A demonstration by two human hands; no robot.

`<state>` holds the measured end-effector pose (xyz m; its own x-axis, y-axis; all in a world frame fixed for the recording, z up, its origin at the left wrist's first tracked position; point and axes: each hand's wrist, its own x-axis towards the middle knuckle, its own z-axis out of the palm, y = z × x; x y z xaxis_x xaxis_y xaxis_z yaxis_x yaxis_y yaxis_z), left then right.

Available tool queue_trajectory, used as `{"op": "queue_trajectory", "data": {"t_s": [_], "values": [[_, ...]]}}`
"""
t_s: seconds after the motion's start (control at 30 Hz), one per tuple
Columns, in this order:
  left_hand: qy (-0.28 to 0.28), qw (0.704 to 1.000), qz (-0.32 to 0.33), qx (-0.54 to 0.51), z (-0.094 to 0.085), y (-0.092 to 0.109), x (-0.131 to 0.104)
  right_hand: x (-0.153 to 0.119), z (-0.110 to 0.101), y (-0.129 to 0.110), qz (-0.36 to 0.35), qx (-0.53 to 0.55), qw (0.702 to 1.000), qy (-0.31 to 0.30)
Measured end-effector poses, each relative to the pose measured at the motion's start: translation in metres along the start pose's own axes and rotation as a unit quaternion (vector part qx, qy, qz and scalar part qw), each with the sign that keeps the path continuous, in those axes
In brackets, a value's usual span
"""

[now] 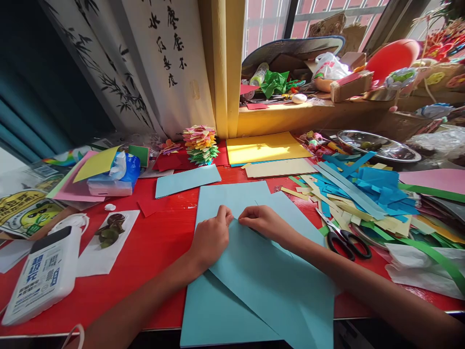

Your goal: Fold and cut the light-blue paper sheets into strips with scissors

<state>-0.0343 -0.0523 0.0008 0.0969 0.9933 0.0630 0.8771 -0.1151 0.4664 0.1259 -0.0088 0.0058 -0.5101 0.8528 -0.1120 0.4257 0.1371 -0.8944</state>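
In the middle of the red table, a large light blue paper sheet (276,281) lies slanted over more blue sheets (218,305). My left hand (212,235) is closed in a pinch at the slanted sheet's upper left edge. Close beside it, the fingertips of my right hand (265,223) pinch the same edge from the other side. The fingers hide exactly how the paper is gripped. Black-handled scissors (348,245) lie with blades parted, right of the sheets.
Cut paper strips (378,194) are heaped at right, near a metal bowl (379,145). Behind stand a folded-paper tower (201,145), yellow paper (269,148) and a smaller blue sheet (188,182). Left are a white container (41,276), a tissue pack (114,177) and scraps on white paper (105,247).
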Motion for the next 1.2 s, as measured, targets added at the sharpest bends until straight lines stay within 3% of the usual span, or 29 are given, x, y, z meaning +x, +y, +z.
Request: {"op": "queue_trajectory", "data": {"t_s": [0.23, 0.33, 0.43, 0.53, 0.87, 1.2], "values": [[0.117, 0.991, -0.068, -0.021, -0.032, -0.023, 0.018, 0.002, -0.006, 0.001, 0.061, 0.05, 0.997, -0.019], [0.085, 0.993, -0.044, -0.07, -0.029, -0.019, 0.016, 0.001, -0.007, -0.001, 0.048, 0.085, 0.995, -0.032], [0.011, 0.993, -0.001, -0.115, -0.014, -0.007, 0.007, 0.0, -0.004, -0.001, 0.024, 0.077, 0.995, -0.05], [-0.022, 0.993, 0.012, -0.115, -0.003, 0.002, 0.0, 0.0, 0.0, 0.001, 0.002, 0.067, 0.997, -0.047], [0.002, 1.0, 0.027, 0.005, -0.001, -0.001, 0.002, -0.002, 0.002, -0.003, -0.011, 0.045, 0.999, -0.013], [0.077, 0.996, -0.025, 0.044, -0.021, -0.013, 0.013, 0.001, -0.005, -0.003, 0.021, 0.026, 0.999, -0.01]]}}
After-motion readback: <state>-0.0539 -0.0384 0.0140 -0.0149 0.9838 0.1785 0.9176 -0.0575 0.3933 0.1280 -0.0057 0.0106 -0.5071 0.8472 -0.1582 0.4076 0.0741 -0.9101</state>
